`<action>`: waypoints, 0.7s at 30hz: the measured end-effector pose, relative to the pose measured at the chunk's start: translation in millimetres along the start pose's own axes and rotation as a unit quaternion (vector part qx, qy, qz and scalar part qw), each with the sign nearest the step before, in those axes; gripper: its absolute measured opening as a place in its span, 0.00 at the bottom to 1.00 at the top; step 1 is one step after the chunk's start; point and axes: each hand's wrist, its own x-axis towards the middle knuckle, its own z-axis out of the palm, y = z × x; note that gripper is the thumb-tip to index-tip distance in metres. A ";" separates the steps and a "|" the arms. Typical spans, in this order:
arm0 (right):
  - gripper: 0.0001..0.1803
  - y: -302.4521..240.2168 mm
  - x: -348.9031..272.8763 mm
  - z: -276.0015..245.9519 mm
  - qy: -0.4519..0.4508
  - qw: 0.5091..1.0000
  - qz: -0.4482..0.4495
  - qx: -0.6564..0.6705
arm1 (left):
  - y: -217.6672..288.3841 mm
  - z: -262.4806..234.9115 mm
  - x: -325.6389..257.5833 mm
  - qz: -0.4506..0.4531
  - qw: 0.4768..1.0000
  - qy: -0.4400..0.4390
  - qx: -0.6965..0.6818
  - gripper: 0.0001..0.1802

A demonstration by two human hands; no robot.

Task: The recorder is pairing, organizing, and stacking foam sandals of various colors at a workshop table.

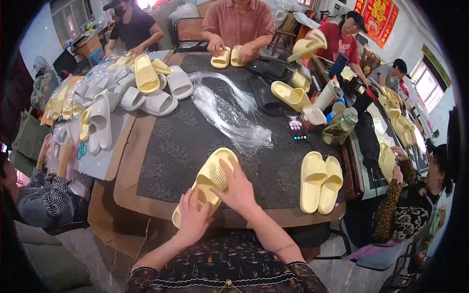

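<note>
A pale yellow slide slipper (pixel 213 166) with a ribbed strap is in front of me at the table's near edge, tilted with one end up and to the right. My left hand (pixel 193 216) grips its lower end, fingers bent at the foot opening. Over the strap and right side lies my right hand (pixel 236 189), its fingers curled round the slipper. The hands partly hide the footbed. To the right, a pair of yellow slippers (pixel 321 182) lies side by side on the dark patterned table cover (pixel 273 168). Beyond my hands lies a bundle of clear plastic bags (pixel 222 115).
Grey slippers (pixel 159 103) and a yellow slipper (pixel 147 74) lie at the far left. A phone (pixel 296 128), a glass jar (pixel 340 126) and a yellow slipper (pixel 290 96) are at the right. Several people work around; across the table a person's hands (pixel 246 52) hold yellow slippers.
</note>
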 end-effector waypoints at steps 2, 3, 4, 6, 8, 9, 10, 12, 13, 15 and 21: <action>0.42 11.8 4.1 18.2 -0.007 1.000 -0.016 0.006 | -7.3 -5.3 1.5 0.018 0.998 -0.037 -0.050 0.27; 0.42 6.8 3.2 16.5 -0.009 1.000 -0.019 0.009 | -15.0 -9.6 -0.5 0.013 0.998 -0.036 -0.048 0.27; 0.41 -1.6 0.8 7.5 -0.015 1.000 0.000 0.025 | -23.6 -15.2 -0.9 0.019 0.999 -0.028 -0.033 0.25; 0.40 -10.7 -8.7 -6.4 -0.020 0.999 0.021 0.038 | -33.9 -23.2 0.8 0.027 0.999 -0.022 -0.020 0.23; 0.40 -15.3 -23.7 -19.4 0.081 0.996 0.009 0.047 | -36.5 -30.5 1.3 0.084 0.995 0.010 -0.043 0.20; 0.39 -19.8 -28.3 -30.0 0.083 0.994 0.039 0.056 | -32.9 -33.0 2.8 0.106 0.993 0.017 -0.053 0.19; 0.39 -17.7 -30.0 -36.7 0.081 0.994 0.038 0.056 | -33.3 -31.4 4.7 0.104 0.993 0.018 -0.053 0.19; 0.37 -10.5 -33.1 -49.9 0.143 0.987 0.061 0.034 | -34.6 -25.6 10.9 0.175 0.983 0.017 -0.051 0.18; 0.36 -10.6 -36.1 -56.9 0.143 0.986 0.078 0.035 | -33.3 -22.8 15.2 0.188 0.980 0.030 -0.058 0.19; 0.36 -6.6 -40.2 -67.8 0.144 0.985 0.091 0.023 | -30.5 -19.6 23.3 0.209 0.975 0.018 -0.071 0.20; 0.36 6.4 -54.9 -81.6 0.132 0.979 0.153 0.011 | -22.3 -13.9 36.1 0.259 0.961 -0.021 -0.095 0.23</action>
